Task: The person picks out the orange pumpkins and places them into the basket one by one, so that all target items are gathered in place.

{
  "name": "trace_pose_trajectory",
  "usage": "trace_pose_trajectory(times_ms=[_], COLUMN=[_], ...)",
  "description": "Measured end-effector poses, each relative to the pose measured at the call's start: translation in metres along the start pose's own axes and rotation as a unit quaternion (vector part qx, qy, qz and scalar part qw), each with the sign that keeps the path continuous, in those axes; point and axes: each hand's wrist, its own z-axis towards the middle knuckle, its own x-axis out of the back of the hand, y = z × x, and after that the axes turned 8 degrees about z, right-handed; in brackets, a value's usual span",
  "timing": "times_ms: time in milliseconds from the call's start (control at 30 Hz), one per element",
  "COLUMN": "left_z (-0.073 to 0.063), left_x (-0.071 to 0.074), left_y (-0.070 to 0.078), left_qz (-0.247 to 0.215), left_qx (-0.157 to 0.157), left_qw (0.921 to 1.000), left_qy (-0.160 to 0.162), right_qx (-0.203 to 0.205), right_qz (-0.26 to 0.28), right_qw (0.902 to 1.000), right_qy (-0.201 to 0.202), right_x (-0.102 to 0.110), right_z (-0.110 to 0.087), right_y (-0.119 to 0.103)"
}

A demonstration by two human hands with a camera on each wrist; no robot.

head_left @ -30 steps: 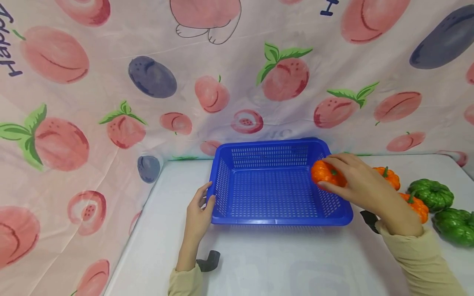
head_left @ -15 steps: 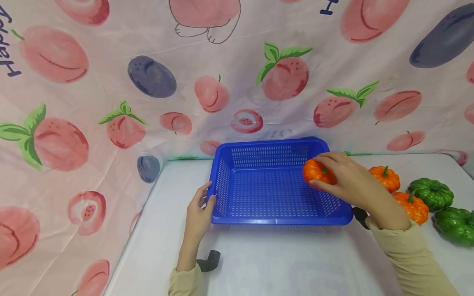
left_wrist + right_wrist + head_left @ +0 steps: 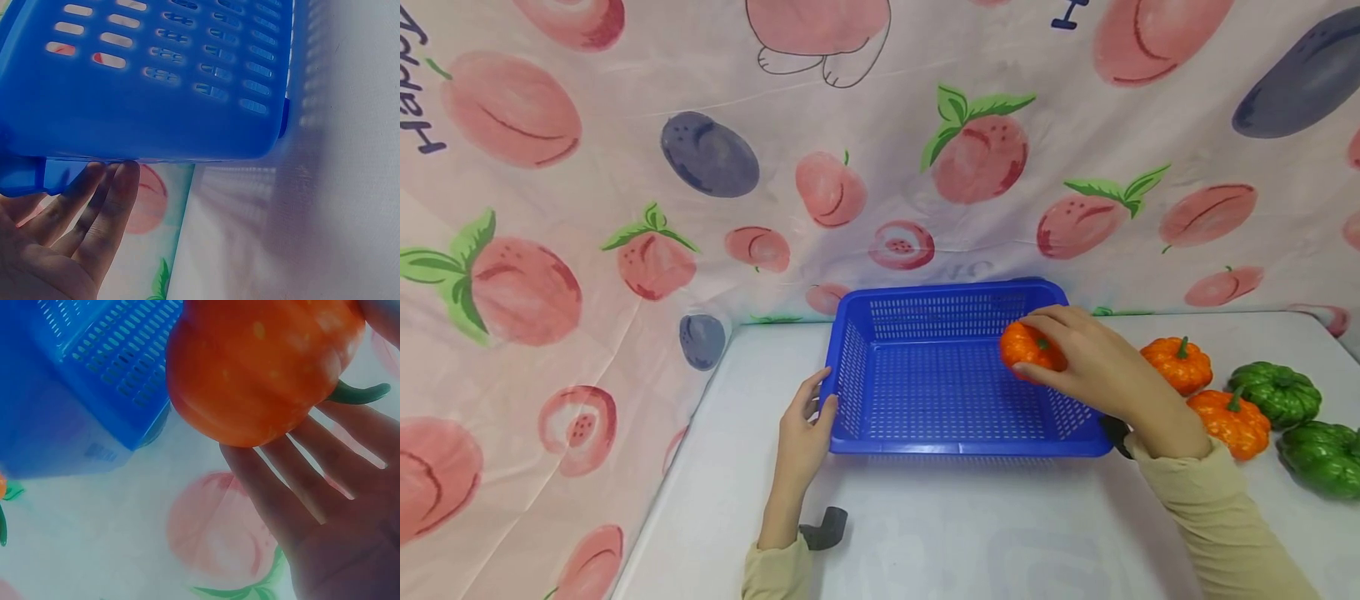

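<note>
One glossy orange, lobed mini-pumpkin (image 3: 1024,346) pinched between fingers and thumb of my right hand (image 3: 1088,360), seemingly above the right end of the blue slotted plastic basket (image 3: 955,448). My left hand (image 3: 805,429), fingers near-straight, touches the basket's left rim, presumably to steady it.

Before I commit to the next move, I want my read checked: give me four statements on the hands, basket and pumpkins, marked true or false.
1. The right hand holds an orange pumpkin. True.
2. The left hand touches the blue basket. True.
3. In the head view, two more orange pumpkins lie left of the basket. False: they lie to its right.
4. Both green pumpkins are inside the basket. False: they lie on the white table.
</note>
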Motion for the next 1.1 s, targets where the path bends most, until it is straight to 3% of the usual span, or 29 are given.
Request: trace_pose_trajectory(times_ms=[1100], left_z=[0.001], left_x=[-0.001], left_y=[0.0], left_qz=[0.001], left_qx=[0.007], left_qw=[1.0], left_qy=[0.002], right_qx=[-0.004], right_qz=[0.008], right_qw=[0.9994], right_qy=[-0.032], right_x=[-0.012], right_z=[0.023], right_y=[-0.011])
